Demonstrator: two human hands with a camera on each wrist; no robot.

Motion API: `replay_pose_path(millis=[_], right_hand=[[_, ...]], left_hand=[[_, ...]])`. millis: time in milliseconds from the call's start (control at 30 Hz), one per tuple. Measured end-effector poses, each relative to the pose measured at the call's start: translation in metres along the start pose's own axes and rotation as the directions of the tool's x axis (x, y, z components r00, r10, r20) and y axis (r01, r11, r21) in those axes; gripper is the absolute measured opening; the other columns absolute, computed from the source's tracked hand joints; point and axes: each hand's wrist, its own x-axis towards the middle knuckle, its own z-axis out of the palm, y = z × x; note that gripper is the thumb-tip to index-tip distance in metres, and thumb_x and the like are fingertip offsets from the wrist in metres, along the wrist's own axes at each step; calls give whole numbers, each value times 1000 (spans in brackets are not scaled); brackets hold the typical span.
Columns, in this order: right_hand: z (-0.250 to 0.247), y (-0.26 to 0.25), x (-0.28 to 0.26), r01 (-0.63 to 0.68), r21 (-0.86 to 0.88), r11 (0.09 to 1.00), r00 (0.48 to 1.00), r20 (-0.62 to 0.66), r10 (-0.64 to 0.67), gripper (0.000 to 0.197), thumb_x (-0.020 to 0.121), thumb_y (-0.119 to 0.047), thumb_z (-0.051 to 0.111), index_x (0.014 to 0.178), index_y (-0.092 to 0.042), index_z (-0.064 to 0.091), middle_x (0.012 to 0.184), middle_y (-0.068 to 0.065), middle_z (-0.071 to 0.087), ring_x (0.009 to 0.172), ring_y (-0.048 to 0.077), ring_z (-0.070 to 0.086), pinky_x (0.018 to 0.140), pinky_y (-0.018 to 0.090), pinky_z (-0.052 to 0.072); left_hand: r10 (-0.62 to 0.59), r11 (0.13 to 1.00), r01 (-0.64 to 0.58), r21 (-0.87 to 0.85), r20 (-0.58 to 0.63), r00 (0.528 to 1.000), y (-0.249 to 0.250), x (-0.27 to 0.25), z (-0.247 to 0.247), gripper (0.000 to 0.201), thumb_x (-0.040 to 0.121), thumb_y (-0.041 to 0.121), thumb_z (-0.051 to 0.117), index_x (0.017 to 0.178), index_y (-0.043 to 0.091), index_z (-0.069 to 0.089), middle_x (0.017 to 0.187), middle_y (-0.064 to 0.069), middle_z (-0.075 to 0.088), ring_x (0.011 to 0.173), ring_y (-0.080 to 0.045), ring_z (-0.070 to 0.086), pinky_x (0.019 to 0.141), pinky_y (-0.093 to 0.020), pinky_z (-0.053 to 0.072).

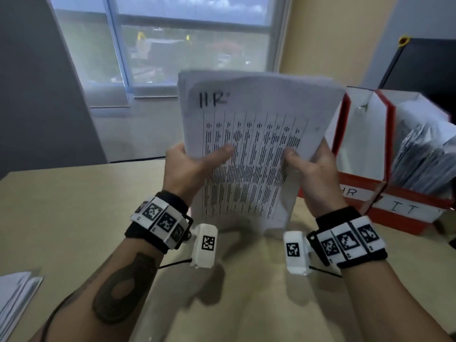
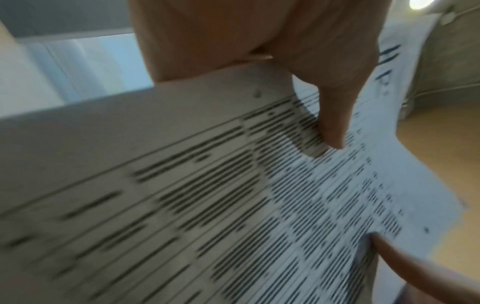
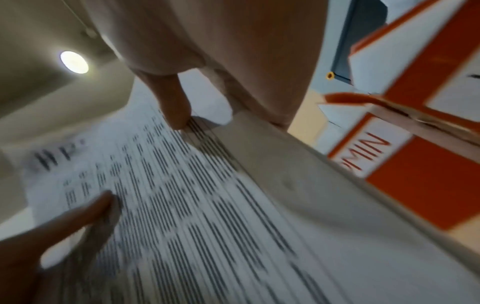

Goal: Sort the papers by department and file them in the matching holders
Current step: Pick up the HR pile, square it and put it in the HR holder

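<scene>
Pinching thin, bowed paper stack (image 1: 249, 134): left hand (image 1: 187, 169) & right hand (image 1: 313, 174), thumbs clamped on front.

Two hands (image 1: 190, 166); three holders (image 1: 365, 154)

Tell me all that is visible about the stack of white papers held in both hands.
The stack of white printed papers is thick and held upright above the beige desk. Its top sheet shows a ruled table of dark text and handwritten letters resembling "HR" at the top left. The left hand and right hand grip its sides, thumbs in front. The lower edge bends.
</scene>
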Motion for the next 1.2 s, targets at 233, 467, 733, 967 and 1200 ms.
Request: replay_pose_path(millis=[233,467,733,967,1200], right_hand=[[2,19,-7,-63,-26,998,998,13,63,34,98,-10,69,132,-12,64,121,0,76,114,17,71,107,54,53],[1,-56,9,439,-232,868,878,-92,-469,97,81,3,77,157,-16,22,154,-2,39,129,10,57,94,26,59],[0,-78,27,470,-531,705,834,6,-551,46,92,-15,64,134,-33,69,121,-2,46,101,-7,46,97,8,43],[-6,-75,35,426,-312,849,895,4,-447,53,87,-4,68,133,-29,71,127,3,67,111,5,62,102,37,56],[-5,-25,26,55,157,986,996,55,-64,74,81,-5,84,144,-10,47,125,11,68,111,26,71,100,55,57]], left_hand=[[-21,997,21,70,-7,1000,-9,-1,-2,39,77,35,90,103,11,75,98,-9,79,89,-25,77,78,-42,65],[214,976,-194,100,-260,942,81,21,17,71,74,83,65,88,13,68,85,0,70,75,-16,66,67,-35,53],[161,987,-153,53,-393,905,89,37,23,19,81,42,65,71,25,62,55,16,52,59,-11,52,61,-30,42],[302,951,-307,-19,-129,944,65,21,0,72,70,55,86,121,12,60,107,-10,73,86,-12,74,69,-27,59],[12,997,-19,77,101,995,-30,6,-19,54,64,48,92,101,13,75,100,-7,80,91,-24,77,84,-53,63]])
